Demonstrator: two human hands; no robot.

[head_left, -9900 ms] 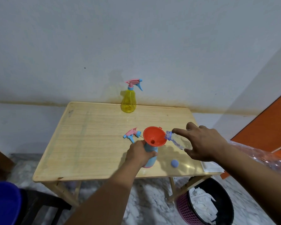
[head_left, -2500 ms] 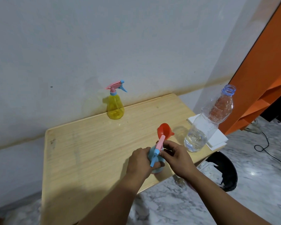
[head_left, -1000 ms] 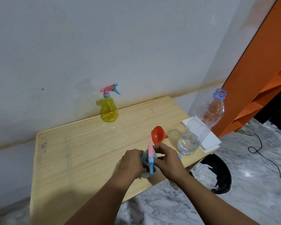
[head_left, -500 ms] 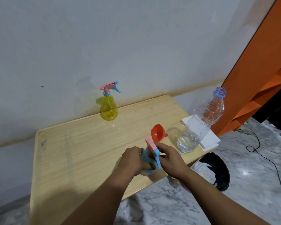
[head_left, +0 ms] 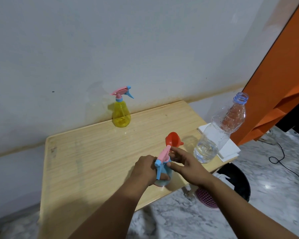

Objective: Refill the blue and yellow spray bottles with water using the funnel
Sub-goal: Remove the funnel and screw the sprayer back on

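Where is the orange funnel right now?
In the head view, the orange funnel lies on its side on the wooden table, right of centre, just beyond the right hand and left of the clear water bottle.

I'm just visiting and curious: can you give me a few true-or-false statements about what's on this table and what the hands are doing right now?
1. The left hand grips the blue bottle. True.
2. The funnel sits in the yellow bottle. False: it lies on the table, apart from that bottle.
3. The water bottle has no cap on. True.
4. The yellow bottle's sprayer is off. False: it is on.
5. The right hand holds the water bottle. False: its fingers are at the blue bottle's sprayer.
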